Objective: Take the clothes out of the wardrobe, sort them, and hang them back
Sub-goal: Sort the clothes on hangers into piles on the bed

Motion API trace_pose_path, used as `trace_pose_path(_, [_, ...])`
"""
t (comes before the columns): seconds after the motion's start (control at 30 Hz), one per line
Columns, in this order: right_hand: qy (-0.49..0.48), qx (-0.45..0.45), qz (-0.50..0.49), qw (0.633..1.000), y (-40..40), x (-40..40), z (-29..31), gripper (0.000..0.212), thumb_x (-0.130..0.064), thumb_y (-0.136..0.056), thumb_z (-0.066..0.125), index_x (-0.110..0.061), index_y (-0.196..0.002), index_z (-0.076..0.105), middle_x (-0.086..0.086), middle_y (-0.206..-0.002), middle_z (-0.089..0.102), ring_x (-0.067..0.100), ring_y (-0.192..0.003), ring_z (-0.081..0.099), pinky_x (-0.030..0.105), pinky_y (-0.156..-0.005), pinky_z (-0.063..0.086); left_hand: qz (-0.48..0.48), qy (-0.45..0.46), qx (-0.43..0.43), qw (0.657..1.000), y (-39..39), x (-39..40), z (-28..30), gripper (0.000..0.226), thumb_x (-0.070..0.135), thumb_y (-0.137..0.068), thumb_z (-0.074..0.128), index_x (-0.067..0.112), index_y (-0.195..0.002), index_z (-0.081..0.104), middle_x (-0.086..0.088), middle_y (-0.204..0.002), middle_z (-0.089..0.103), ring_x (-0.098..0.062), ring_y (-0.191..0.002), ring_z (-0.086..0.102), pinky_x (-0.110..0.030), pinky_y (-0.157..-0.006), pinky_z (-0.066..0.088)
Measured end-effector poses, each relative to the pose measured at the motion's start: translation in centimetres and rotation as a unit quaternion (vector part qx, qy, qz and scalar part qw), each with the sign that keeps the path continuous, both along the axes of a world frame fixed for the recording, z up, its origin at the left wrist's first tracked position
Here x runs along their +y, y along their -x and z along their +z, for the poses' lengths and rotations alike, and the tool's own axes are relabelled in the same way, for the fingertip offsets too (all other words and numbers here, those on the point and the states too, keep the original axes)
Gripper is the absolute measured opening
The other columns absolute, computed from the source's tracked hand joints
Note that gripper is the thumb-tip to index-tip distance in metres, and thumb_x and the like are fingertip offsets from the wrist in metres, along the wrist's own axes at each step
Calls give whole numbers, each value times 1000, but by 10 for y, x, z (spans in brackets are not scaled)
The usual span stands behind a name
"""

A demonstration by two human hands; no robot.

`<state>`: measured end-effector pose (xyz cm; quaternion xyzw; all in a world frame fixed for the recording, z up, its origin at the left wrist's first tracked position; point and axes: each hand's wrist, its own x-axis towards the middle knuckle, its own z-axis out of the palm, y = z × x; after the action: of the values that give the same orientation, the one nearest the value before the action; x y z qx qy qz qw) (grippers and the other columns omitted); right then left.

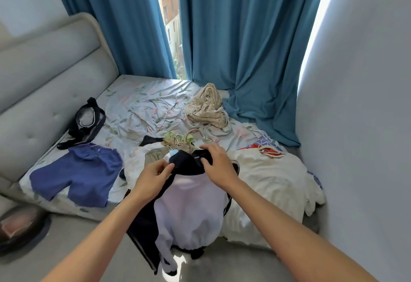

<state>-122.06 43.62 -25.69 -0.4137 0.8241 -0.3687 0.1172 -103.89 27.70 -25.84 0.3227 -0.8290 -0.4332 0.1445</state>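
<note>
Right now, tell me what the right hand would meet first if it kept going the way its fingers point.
The right hand, gripping the black and white jacket at its collar, points up-left across the bed. First in that line is probably the bundle of hangers, though depth is unclear.

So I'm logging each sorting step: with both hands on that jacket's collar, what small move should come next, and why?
Probably lay the black-and-white jacket flat on the bed. The left hand and right hand pinch its collar while its body hangs off the edge, and loose hangers lie just beyond.
</note>
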Motion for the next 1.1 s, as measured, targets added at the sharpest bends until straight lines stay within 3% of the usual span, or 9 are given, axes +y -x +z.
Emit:
trace_pose_path(0.2, [85,-94,5,992,-54,-22,36,28,-27,-102,58,-26,-129,64,-8,-119,67,9,-113,61,35,-101,52,-32,-36,34,998,-29,13,10,27,23,-106,59,13,-81,54,5,-68,51,-6,-60,42,-30,-62,36])
trace_pose_path(0.3, [119,-112,-20,986,-75,-45,53,11,-34,-102,58,-27,-106,66,-7,-96,71,15,-95,68,44,-87,56,-44,-35,46,997,-41,17,14,21,21,-106,57,9,-90,54,2,-73,52,-8,-64,43,-30,-65,37])
trace_pose_path(0.4, [149,-141,-86,975,-95,-63,66,27,-30,-107,54,-18,-83,60,1,-80,68,21,-83,69,46,-81,53,-53,-65,60,995,-56,20,8,16,19,-106,55,10,-93,53,1,-76,52,-9,-67,43,-31,-67,38])
trace_pose_path(0.5, [169,-165,-130,963,-107,-78,70,41,-32,-108,49,-1,-84,60,15,-75,62,20,-67,54,46,-68,46,-57,-117,82,988,-69,18,7,14,23,-105,56,16,-94,59,6,-76,54,-9,-70,47,-33,-71,41])
trace_pose_path(0.67, [190,-209,-147,948,-113,-91,87,46,-36,-105,47,1,-78,51,9,-72,47,20,-67,45,37,-67,40,1,-138,114,984,-87,-15,22,26,23,-109,48,12,-97,68,3,-77,57,-6,-66,52,-27,-62,43])
trace_pose_path(0.77, [212,-243,-120,939,-109,-97,99,34,-23,-105,46,-10,-74,51,10,-70,41,13,-62,44,42,-75,49,28,-72,118,990,-92,-46,22,16,28,-108,52,22,-100,64,5,-89,64,-9,-79,60,-32,-72,47])
trace_pose_path(0.9, [227,-276,-96,929,-105,-103,117,40,-8,-102,39,-15,-63,38,1,-59,30,13,-55,31,47,-90,59,7,3,137,991,-85,-71,26,9,27,-107,55,25,-112,61,6,-109,62,-3,-99,58,-24,-82,45])
trace_pose_path(1.0, [247,-311,-103,912,-102,-98,130,42,-6,-101,38,-17,-61,34,1,-56,25,16,-51,26,53,-88,62,-19,30,139,990,-75,-82,26,21,31,-106,54,27,-127,59,10,-122,59,-8,-115,57,-33,-99,48])
trace_pose_path(1.1, [280,-343,-118,889,-98,-87,139,39,-6,-99,40,-19,-63,35,-1,-55,22,14,-47,21,50,-81,63,-45,53,119,990,-64,-91,26,34,37,-107,52,30,-140,53,12,-136,53,-13,-132,50,-43,-112,43])
